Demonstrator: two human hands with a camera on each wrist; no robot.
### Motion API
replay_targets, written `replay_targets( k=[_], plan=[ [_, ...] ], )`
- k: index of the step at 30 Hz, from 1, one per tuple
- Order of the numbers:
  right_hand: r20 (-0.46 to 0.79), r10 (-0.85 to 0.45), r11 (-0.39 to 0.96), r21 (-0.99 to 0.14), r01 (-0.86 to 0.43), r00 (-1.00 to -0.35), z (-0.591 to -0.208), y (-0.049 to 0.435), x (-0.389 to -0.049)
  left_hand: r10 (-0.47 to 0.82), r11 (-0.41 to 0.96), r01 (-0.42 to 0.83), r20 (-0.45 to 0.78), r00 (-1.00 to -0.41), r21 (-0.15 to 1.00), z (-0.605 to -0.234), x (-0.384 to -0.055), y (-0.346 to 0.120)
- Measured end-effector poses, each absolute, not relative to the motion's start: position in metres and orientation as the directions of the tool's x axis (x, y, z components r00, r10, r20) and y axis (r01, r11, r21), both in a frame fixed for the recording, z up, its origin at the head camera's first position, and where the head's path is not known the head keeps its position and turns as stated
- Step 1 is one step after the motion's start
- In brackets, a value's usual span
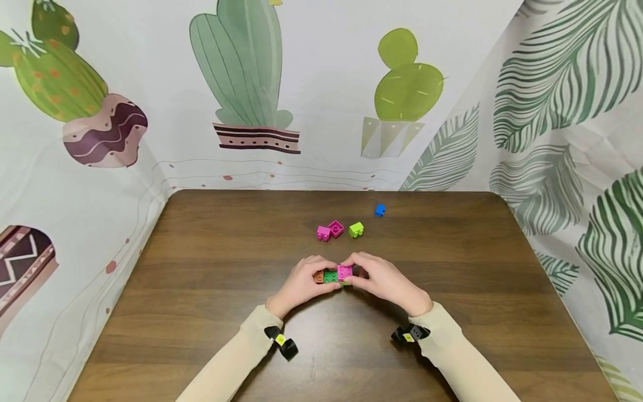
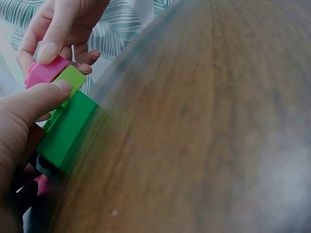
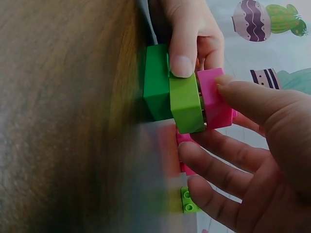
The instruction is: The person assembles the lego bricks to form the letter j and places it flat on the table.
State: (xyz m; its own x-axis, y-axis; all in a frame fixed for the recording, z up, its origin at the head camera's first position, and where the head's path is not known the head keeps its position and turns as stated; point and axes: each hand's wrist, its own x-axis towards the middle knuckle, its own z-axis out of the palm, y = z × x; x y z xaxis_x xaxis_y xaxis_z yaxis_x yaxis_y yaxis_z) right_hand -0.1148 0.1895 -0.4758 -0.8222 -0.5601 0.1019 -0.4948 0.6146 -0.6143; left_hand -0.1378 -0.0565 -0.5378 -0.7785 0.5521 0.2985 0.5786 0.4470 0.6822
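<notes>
A pink toy building brick is pinched between the thumb and fingers of my right hand. It sits over a lime green brick, and in the right wrist view a narrow gap with studs shows between the two. Below the lime brick is a larger dark green brick. My left hand grips this stack from the left, its thumb on the lime brick. An orange-brown brick is partly covered by the left fingers.
Beyond the hands on the brown wooden table lie two magenta-pink bricks, one studs-sideways and one hollow side up. A loose lime brick and a blue brick lie to their right. Patterned cloth hangs behind.
</notes>
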Motion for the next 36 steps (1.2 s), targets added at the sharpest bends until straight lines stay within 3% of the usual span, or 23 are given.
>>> replay_targets(
  k=[21,36],
  plan=[
    [0.138,-0.543,0.576,-0.656,-0.487,-0.828,-0.4796,0.1918,-0.1107,0.517,0.376,0.541,0.315,-0.796,0.752,-0.5391,-0.1345,-0.0581],
    [0.134,-0.541,0.543,-0.698,-0.467,-0.830,-0.4840,0.1917,-0.1089,0.521,0.324,0.572,0.363,-0.773,0.754,-0.5402,-0.1347,-0.0572]
  ],
)
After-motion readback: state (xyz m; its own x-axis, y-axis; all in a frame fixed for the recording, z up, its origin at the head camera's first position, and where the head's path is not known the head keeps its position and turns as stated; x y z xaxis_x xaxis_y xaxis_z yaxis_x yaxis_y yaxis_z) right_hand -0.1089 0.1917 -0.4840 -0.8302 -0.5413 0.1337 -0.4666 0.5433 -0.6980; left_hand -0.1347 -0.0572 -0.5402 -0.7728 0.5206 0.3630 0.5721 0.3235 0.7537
